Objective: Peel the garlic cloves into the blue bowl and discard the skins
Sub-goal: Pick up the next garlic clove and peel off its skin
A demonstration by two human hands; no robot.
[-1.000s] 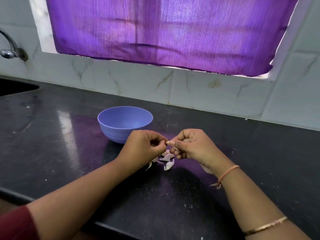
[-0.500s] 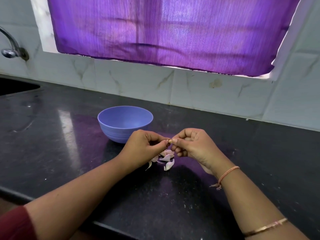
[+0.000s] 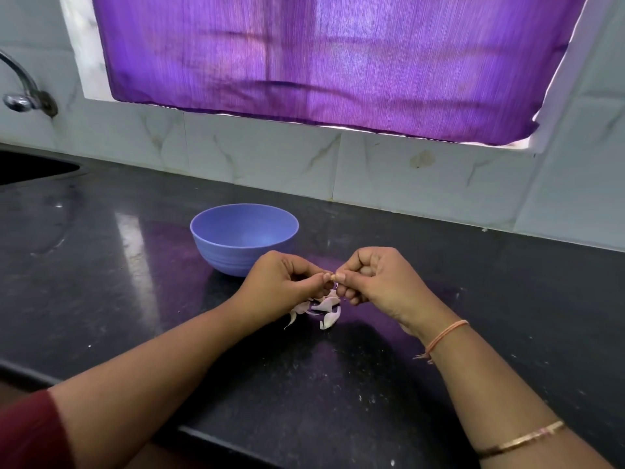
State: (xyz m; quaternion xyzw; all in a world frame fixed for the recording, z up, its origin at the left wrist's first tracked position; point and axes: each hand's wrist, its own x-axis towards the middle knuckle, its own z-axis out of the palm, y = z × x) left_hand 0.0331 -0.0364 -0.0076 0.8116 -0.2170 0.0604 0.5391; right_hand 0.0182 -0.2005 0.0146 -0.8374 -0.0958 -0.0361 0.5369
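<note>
1. Currently, left hand (image 3: 280,286) and right hand (image 3: 375,282) meet fingertip to fingertip. Both have fingers curled, pinching one small pale garlic clove (image 3: 333,276) between thumbs and forefingers.
2. Just behind the left hand, a round blue plastic bowl (image 3: 236,260) sits upright on the glossy black stone counter (image 3: 135,299). Only its far inner wall shows and the bottom is hidden, so I cannot tell the contents.
3. Directly under the hands, a pile of thin pinkish-white garlic skins (image 3: 323,305) lies on the counter, outside the bowl.
4. Far left is a steel tap (image 3: 20,93).
</note>
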